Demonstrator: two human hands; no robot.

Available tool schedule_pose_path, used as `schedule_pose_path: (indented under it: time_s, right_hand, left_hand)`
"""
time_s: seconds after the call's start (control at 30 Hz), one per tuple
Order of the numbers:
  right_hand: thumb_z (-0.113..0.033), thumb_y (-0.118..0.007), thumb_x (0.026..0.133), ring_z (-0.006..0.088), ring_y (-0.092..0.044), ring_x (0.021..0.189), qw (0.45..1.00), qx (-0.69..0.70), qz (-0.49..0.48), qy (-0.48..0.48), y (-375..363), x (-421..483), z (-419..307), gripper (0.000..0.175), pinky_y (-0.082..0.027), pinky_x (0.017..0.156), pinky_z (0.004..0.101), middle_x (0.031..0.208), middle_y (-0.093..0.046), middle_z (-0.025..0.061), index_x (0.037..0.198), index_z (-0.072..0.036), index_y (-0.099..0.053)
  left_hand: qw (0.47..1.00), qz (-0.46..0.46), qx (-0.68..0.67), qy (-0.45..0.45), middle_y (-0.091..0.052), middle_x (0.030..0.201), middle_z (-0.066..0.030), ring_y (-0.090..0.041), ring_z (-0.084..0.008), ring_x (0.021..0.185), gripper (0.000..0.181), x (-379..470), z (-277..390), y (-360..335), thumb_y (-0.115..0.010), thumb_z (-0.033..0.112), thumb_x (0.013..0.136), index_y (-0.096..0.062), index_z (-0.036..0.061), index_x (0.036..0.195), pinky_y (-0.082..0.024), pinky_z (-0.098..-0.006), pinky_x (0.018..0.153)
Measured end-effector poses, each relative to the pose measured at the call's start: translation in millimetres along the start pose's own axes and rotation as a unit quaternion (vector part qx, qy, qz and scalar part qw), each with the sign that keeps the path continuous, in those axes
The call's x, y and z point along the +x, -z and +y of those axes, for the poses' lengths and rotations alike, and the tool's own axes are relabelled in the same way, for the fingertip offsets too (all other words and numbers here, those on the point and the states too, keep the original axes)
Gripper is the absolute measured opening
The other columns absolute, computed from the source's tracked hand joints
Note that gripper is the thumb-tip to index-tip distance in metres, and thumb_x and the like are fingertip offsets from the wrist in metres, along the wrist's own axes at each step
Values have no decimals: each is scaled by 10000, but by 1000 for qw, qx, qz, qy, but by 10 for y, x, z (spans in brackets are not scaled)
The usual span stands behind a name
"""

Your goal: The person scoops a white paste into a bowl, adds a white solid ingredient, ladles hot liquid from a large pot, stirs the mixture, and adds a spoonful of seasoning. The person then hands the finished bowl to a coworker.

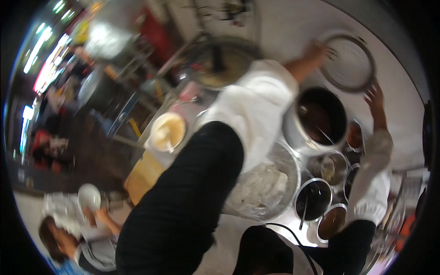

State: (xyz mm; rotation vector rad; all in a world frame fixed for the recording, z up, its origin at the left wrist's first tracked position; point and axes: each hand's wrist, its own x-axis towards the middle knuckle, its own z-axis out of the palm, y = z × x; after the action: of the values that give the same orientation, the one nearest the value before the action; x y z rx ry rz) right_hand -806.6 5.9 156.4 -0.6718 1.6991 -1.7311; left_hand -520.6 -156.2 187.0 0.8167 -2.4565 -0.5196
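Note:
Both my hands are raised at a round, metal-rimmed lid or tray point(348, 63) beyond a deep metal pot. My left hand point(314, 55) is at its left rim, blurred by motion. At the lower right rim is my right hand point(374, 96), its fingers spread; whether it grips the rim is unclear. Below the round piece the deep pot point(295, 130) stands uncovered, with dark contents and a thin handle inside. Nearer to me, a large bowl point(295, 185) under clear film holds a pale mass. White sleeve covers are on both forearms.
Several smaller metal pots, one a dark-filled pot point(314, 199) with a ladle, stand at the right. A wide round pan point(228, 67) lies beyond my left arm. A white tub point(167, 132) holds something cream-coloured. Another person point(92, 247) at the lower left holds a white bowl point(89, 196).

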Motion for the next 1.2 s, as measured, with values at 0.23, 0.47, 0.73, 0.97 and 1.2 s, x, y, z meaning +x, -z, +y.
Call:
schedule_pose_path:
  time_s: [0.23, 0.47, 0.73, 0.97, 1.2]
  right_hand:
    - [-493, -450, 845, 259, -368, 1224, 995, -7, 60, 80, 786, 159, -18, 576, -195, 1020, 481, 1312, -431, 86, 1350, -230, -361]
    - [-162, -462, 870, 175, -536, 1008, 954, -136, -12, 267, -233, -1444, -198, 428, -401, 892, 319, 1111, -552, 76, 1280, -44, -426]
    - [-37, -389, 852, 32, -317, 462, 944, -87, -204, 246, -1416, -2367, -498, 455, -246, 416, 155, 666, -455, -10, 1305, -4, -361]
    - [-120, -370, 946, 24, -391, 461, 861, -209, -446, 127, -2648, -3658, -673, 286, -323, 440, 144, 597, -503, 2, 1178, -6, -493]
    - [-84, -450, 903, 59, -490, 666, 845, -219, -466, 143, -3207, -4417, -702, 275, -382, 575, 185, 841, -589, 32, 1157, -4, -513]
  left_hand:
    - [920, 228, -269, -169, -506, 1111, -218, -491, -368, 1058, 526, -1854, 465, 923, -592, 112, 761, -391, 7, 1235, -401, -427, 909]
    - [913, 377, -134, 83, -569, 630, -46, -553, -121, 557, 613, -3761, -956, 2348, -388, -131, 718, -359, 94, 1287, -480, -252, 516]
    - [714, 465, -134, 507, -593, 622, -102, -557, -170, 452, 628, -4858, -2332, 4164, -462, 18, 776, -239, 188, 1338, -447, -309, 396]
    - [995, 82, -14, 54, -612, 785, -93, -608, -236, 718, 223, -5509, -880, 2025, -517, 142, 841, -540, 86, 1056, -477, -351, 659]
    - [931, 51, -99, 347, -566, 990, -169, -583, -335, 875, 423, -7465, -787, 1889, -460, -107, 690, -523, 47, 1079, -481, -387, 759]
